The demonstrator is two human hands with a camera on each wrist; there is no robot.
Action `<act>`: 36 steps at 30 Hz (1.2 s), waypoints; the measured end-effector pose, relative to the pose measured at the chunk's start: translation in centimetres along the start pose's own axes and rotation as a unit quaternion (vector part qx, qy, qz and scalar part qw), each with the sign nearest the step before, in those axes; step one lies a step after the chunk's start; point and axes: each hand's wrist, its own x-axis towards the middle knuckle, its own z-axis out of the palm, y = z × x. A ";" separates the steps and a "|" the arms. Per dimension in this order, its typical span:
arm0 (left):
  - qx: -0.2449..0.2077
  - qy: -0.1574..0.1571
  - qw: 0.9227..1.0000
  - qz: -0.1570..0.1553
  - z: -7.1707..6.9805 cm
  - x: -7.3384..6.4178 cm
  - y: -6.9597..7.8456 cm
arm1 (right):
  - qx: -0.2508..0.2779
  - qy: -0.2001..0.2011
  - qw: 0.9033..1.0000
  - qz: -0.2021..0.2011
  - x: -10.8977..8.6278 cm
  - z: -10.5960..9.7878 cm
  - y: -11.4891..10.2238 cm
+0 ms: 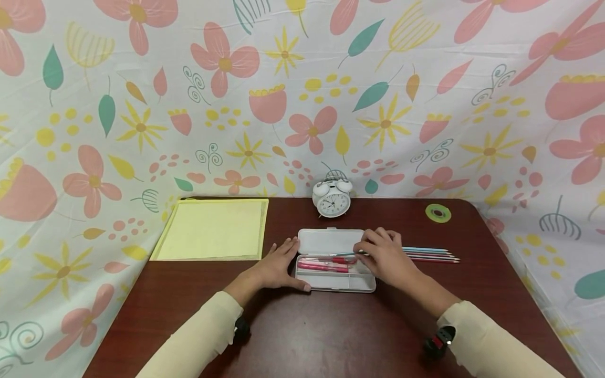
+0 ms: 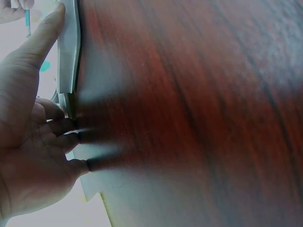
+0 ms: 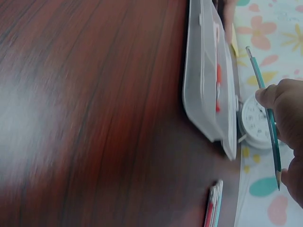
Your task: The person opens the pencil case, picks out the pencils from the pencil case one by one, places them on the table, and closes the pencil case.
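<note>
An open white pencil case point(image 1: 361, 284) lies on the table, its lid point(image 1: 317, 241) folded back toward the wall. Pink and red pens point(image 1: 323, 266) lie inside it. My left hand point(image 1: 276, 268) steadies the left end of the case, thumb along the front corner and fingers extended toward the lid. Over the right part of the case, my right hand point(image 1: 385, 258) pinches a teal pencil point(image 3: 257, 71) between thumb and fingers. In the right wrist view its eraser end is up and its sharpened tip points down.
Several colored pencils point(image 1: 432, 255) lie side by side right of the case, behind my right hand. A white alarm clock point(image 1: 333, 202) stands at the back, with a green tape roll point(image 1: 438, 213) at the far right. Yellow paper sheets point(image 1: 212, 231) lie at the left.
</note>
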 end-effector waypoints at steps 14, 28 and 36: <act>0.001 -0.001 1.000 0.001 0.0 -0.2 0.1 | 0.001 0.027 0.999 0.044 -4.5 -1.9 5.0; 0.000 -0.002 1.000 -0.003 0.0 0.0 0.2 | -0.039 0.004 0.996 0.083 -9.2 -2.6 9.4; -0.001 -0.002 1.000 -0.004 0.0 0.0 0.3 | -0.065 0.012 0.995 0.071 -9.9 -2.3 10.4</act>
